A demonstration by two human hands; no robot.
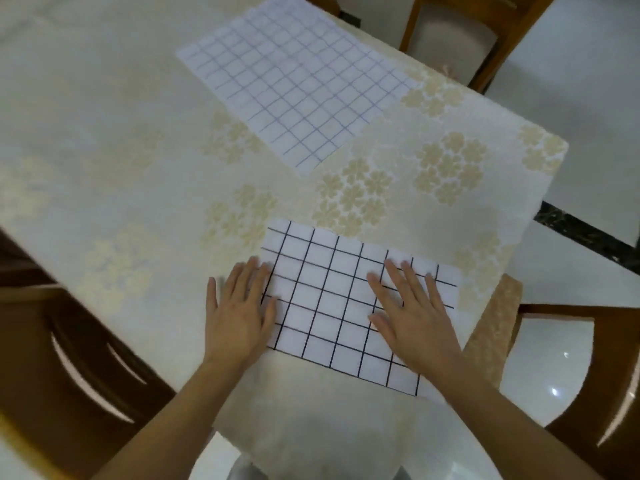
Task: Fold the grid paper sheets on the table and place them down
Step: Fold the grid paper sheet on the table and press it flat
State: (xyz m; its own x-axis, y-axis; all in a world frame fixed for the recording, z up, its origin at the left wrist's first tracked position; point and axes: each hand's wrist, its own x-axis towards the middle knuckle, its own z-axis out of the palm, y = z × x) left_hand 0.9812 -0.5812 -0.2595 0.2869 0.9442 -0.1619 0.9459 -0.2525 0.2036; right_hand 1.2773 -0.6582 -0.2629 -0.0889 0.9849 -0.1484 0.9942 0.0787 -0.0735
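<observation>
A cream floral tablecloth (398, 188) covers the bench. Wooden chairs (450, 32) stand at its far and right edges, another dark one (69, 358) left. Glossy white floor (571, 81) catches lamp glints.

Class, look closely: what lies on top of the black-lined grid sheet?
Both flat hands: left hand overlaps its edge, right hand lies on the black-lined grid sheet. Squares beneath them are hidden.

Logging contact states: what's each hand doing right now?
Left hand: open, flat, fingers on the left edge of the black-grid sheet.
Right hand: open, flat, pressing the same sheet. Holding nothing.
</observation>
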